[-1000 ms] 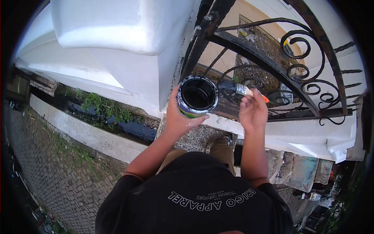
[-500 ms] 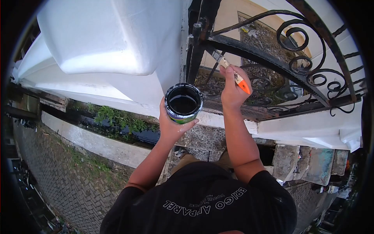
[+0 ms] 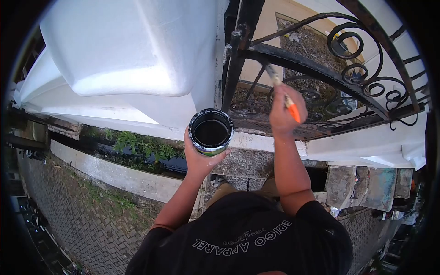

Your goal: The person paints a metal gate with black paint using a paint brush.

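My left hand [image 3: 200,158] is wrapped round a paint can [image 3: 211,149] with a green side and a black-smeared rim. Dark paint shows inside the can, which is held nearly upright. In my right hand [image 3: 288,112] is a paintbrush [image 3: 293,110] with an orange-tipped, pale handle. Its bristles point up and left, at the underside of a black bar of the metal gate [image 3: 302,58]; whether they touch it I cannot make out. The hand is slightly blurred by motion.
A white wall pillar [image 3: 119,50] rises on the left, close to the gate's hinge post. Below it runs a ditch with green plants [image 3: 142,145] and a concrete edge [image 3: 114,169]. Paving bricks [image 3: 87,208] lie at lower left, and worn concrete slabs [image 3: 378,188] at right.
My right hand has moved right and slightly down with the paintbrush, whose bristles shifted right along the bar. The can sits a little lower and further left in view.
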`<state>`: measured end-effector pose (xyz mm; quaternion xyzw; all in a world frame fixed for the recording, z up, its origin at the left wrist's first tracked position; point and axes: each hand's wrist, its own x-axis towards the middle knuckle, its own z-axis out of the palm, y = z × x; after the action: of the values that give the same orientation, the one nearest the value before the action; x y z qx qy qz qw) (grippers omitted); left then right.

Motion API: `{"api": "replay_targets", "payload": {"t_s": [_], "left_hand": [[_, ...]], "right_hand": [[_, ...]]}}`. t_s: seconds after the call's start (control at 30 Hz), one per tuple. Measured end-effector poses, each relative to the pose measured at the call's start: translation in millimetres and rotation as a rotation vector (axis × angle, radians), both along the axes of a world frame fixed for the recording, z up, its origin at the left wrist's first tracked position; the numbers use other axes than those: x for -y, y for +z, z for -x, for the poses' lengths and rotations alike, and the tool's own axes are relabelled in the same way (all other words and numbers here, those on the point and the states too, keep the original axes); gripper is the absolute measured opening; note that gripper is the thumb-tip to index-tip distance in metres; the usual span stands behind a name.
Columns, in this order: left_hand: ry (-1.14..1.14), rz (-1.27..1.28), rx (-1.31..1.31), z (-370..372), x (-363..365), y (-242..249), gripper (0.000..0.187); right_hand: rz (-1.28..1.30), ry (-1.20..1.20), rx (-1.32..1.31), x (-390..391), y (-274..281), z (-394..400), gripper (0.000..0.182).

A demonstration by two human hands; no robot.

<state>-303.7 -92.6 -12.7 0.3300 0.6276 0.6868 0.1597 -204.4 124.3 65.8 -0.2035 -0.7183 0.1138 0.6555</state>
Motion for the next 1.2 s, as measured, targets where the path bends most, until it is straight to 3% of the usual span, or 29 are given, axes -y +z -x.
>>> {"api": "replay_targets", "payload": {"t_s": [0.27, 0.4, 0.47, 0.57, 0.7, 0.8, 0.9, 1.1, 1.2], "left_hand": [[-0.01, -0.027, -0.015, 1.4, 3.6, -3.3, 0.115], [-0.009, -0.036, -0.016, 1.7, 9.3, -3.3, 0.115], [-0.009, -0.036, 0.002, -1.3, 12.0, 0.0, 0.115], [0.002, -0.009, 0.024, -3.7, 14.4, 5.9, 0.114], [0.011, -0.019, -0.002, -7.8, 20.6, 8.0, 0.113], [0.037, -0.047, 0.057, -18.4, 22.4, 4.3, 0.111], [0.057, -0.071, 0.115, -26.1, 22.0, 5.2, 0.109], [0.066, -0.026, 0.097, -34.3, 21.6, -11.3, 0.111], [0.078, 0.001, 0.043, -34.1, 21.3, -17.8, 0.113]], "right_hand": [[-0.033, 0.179, 0.027, 12.3, -8.6, 27.0, 0.012], [-0.045, 0.025, 0.039, -6.0, 1.9, -0.4, 0.013], [0.008, 0.059, 0.001, 2.9, 12.1, -13.3, 0.013], [-0.112, 0.329, 0.243, 8.2, 16.9, -16.1, 0.016], [-0.179, 0.388, 0.542, -4.9, 35.0, 1.9, 0.012], [-0.301, 0.269, 0.61, -17.0, 71.3, 1.9, 0.011], [-0.342, 0.319, 0.621, -13.3, 92.9, -5.9, 0.011], [-0.351, 0.354, 0.841, -10.6, 62.2, 12.1, 0.012], [-0.432, 0.28, 0.699, -13.5, 93.9, 13.8, 0.013]]}}
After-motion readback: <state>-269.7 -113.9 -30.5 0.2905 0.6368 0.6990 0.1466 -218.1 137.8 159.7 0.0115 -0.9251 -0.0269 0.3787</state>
